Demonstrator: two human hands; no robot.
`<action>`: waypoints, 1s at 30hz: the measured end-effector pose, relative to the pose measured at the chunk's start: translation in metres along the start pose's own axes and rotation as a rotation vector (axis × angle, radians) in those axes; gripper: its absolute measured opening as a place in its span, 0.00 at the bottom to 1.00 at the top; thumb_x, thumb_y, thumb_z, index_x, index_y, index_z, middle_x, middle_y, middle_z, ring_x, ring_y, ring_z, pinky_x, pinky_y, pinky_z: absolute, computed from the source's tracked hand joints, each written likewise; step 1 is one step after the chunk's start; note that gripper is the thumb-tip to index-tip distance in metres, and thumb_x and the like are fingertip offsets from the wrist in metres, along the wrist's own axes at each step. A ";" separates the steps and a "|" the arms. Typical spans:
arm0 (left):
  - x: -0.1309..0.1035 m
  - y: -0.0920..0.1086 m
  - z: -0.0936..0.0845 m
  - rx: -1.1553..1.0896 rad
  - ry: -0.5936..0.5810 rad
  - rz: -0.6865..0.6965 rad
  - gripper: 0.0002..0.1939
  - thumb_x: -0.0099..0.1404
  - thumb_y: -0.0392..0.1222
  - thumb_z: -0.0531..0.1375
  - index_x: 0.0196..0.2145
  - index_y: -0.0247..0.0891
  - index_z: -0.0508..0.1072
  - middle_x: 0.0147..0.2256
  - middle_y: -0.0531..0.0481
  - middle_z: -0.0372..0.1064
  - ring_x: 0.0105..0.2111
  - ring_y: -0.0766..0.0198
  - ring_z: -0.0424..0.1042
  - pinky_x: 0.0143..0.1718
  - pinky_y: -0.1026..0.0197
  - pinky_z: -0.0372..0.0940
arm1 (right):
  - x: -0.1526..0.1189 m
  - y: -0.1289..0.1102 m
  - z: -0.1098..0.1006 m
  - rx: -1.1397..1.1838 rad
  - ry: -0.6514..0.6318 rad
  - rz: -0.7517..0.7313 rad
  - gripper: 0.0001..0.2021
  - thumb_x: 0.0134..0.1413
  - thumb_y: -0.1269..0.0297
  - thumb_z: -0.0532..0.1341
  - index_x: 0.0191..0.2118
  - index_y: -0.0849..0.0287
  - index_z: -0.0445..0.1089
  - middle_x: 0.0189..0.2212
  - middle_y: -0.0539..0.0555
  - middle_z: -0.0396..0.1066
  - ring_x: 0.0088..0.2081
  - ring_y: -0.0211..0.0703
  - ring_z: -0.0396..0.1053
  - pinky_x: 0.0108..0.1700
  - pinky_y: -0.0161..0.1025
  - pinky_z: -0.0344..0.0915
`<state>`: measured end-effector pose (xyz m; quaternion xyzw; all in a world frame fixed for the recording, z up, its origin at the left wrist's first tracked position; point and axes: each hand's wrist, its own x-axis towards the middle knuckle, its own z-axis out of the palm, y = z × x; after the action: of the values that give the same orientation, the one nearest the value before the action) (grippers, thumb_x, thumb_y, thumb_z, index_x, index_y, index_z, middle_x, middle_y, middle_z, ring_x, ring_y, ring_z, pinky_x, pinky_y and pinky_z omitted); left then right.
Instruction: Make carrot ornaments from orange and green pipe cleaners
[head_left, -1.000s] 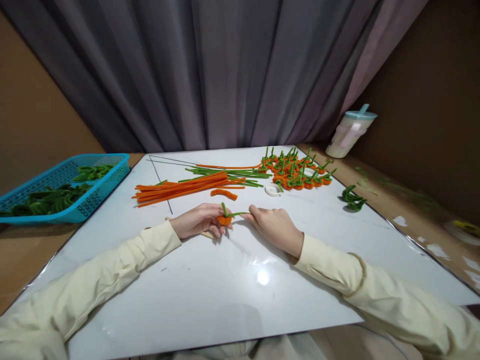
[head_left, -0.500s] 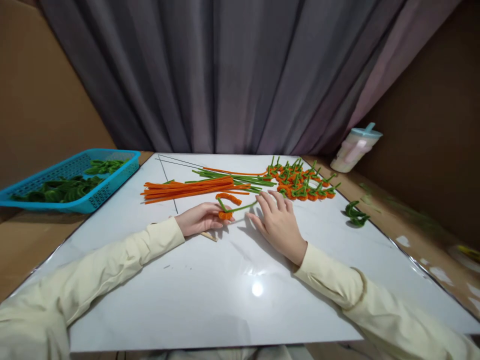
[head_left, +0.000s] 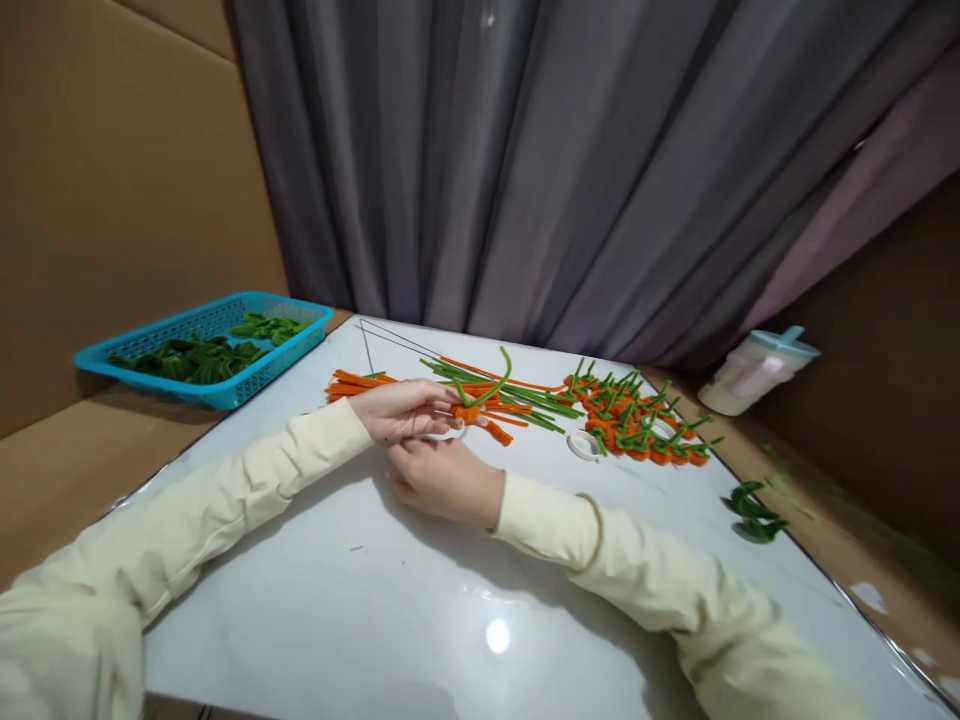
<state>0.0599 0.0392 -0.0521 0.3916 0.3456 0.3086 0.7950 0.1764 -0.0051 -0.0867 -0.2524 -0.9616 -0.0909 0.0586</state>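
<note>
My left hand [head_left: 405, 408] pinches a small orange pipe-cleaner coil [head_left: 466, 413] above the table. A green pipe cleaner [head_left: 504, 370] runs through the coil and bends upward in a V. Just below it, a short ridged orange piece [head_left: 499, 433] sticks out to the right. My right hand [head_left: 446, 482] is curled closed right under the left fingers, near the tabletop. Its fingertips are turned away, so whatever they grip is hidden. Behind the hands lie straight orange pipe cleaners [head_left: 349, 386] and green pipe cleaners [head_left: 546, 395].
Orange coils with green stems [head_left: 630, 408] crowd the table's right rear, beside a white ring [head_left: 583, 445]. Curled green pieces [head_left: 756, 512] lie at the right edge. A blue basket [head_left: 247, 388] of green pieces stands left, a lidded cup [head_left: 757, 375] back right.
My right hand has moved left from the green pipe cleaner's end to beneath my left hand and closed. The green end now points up. The wooden stick is no longer visible; the view has shifted.
</note>
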 end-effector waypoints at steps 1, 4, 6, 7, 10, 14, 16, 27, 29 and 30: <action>-0.003 0.002 0.002 0.023 -0.011 -0.020 0.07 0.60 0.28 0.53 0.36 0.27 0.69 0.27 0.45 0.71 0.25 0.67 0.72 0.23 0.70 0.69 | 0.006 -0.001 0.002 -0.001 -0.022 0.010 0.15 0.54 0.66 0.52 0.46 0.65 0.62 0.42 0.62 0.67 0.38 0.48 0.66 0.34 0.41 0.62; -0.017 0.010 0.011 0.088 -0.042 -0.023 0.07 0.57 0.29 0.57 0.36 0.29 0.68 0.32 0.43 0.72 0.29 0.64 0.73 0.28 0.65 0.71 | 0.010 0.002 0.005 0.032 -0.124 -0.003 0.22 0.51 0.70 0.52 0.53 0.69 0.57 0.42 0.63 0.68 0.35 0.49 0.67 0.32 0.41 0.62; -0.026 0.014 0.018 0.149 -0.060 -0.008 0.10 0.56 0.30 0.58 0.38 0.30 0.67 0.35 0.42 0.72 0.31 0.64 0.73 0.31 0.64 0.71 | -0.001 0.008 -0.001 0.091 -0.218 -0.016 0.24 0.49 0.70 0.54 0.54 0.70 0.56 0.38 0.63 0.70 0.32 0.47 0.68 0.29 0.39 0.61; -0.029 0.015 0.022 0.179 -0.077 -0.007 0.11 0.56 0.30 0.59 0.39 0.31 0.67 0.36 0.41 0.72 0.32 0.64 0.73 0.32 0.63 0.71 | -0.009 0.012 -0.006 0.114 -0.252 -0.008 0.24 0.49 0.69 0.55 0.53 0.70 0.57 0.37 0.62 0.70 0.31 0.46 0.67 0.27 0.37 0.60; -0.033 0.008 0.034 0.305 -0.091 0.047 0.10 0.57 0.33 0.59 0.38 0.33 0.65 0.37 0.42 0.72 0.34 0.62 0.73 0.33 0.62 0.70 | -0.046 0.026 -0.026 0.262 -0.445 0.129 0.19 0.49 0.69 0.54 0.50 0.64 0.59 0.29 0.57 0.70 0.25 0.42 0.65 0.22 0.34 0.55; -0.021 -0.021 0.045 0.458 0.012 0.176 0.11 0.55 0.35 0.60 0.36 0.35 0.62 0.34 0.46 0.72 0.30 0.63 0.73 0.31 0.59 0.70 | -0.108 0.047 -0.047 0.748 -0.584 0.323 0.11 0.50 0.69 0.53 0.42 0.60 0.61 0.24 0.50 0.67 0.23 0.36 0.62 0.24 0.31 0.56; -0.012 -0.038 0.047 0.475 0.036 0.223 0.10 0.55 0.35 0.60 0.35 0.36 0.62 0.31 0.49 0.71 0.26 0.65 0.72 0.28 0.61 0.70 | -0.134 0.056 -0.050 1.062 -0.579 0.421 0.07 0.54 0.69 0.49 0.40 0.60 0.59 0.24 0.49 0.67 0.25 0.34 0.62 0.27 0.31 0.58; 0.001 -0.084 0.047 0.529 0.107 0.243 0.10 0.55 0.37 0.59 0.34 0.36 0.61 0.20 0.57 0.65 0.20 0.68 0.70 0.24 0.65 0.66 | -0.128 0.022 -0.030 0.463 0.007 0.440 0.14 0.57 0.53 0.53 0.34 0.60 0.61 0.21 0.48 0.61 0.19 0.32 0.51 0.24 0.32 0.43; 0.000 -0.085 0.048 0.547 0.105 0.268 0.10 0.54 0.36 0.60 0.34 0.36 0.62 0.21 0.58 0.64 0.21 0.69 0.69 0.23 0.67 0.65 | -0.119 0.018 -0.029 0.366 -0.022 0.404 0.12 0.58 0.58 0.52 0.32 0.61 0.62 0.23 0.51 0.64 0.20 0.32 0.52 0.24 0.33 0.42; -0.001 -0.086 0.048 0.551 0.101 0.273 0.10 0.54 0.35 0.60 0.34 0.36 0.62 0.21 0.59 0.64 0.20 0.70 0.68 0.23 0.68 0.65 | -0.116 0.018 -0.028 0.353 -0.040 0.397 0.10 0.58 0.61 0.51 0.31 0.61 0.62 0.23 0.51 0.64 0.20 0.33 0.53 0.24 0.33 0.42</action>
<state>0.1160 -0.0243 -0.1024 0.6192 0.3997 0.3263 0.5919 0.2878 -0.0501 -0.0751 -0.4236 -0.8952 0.0964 0.0994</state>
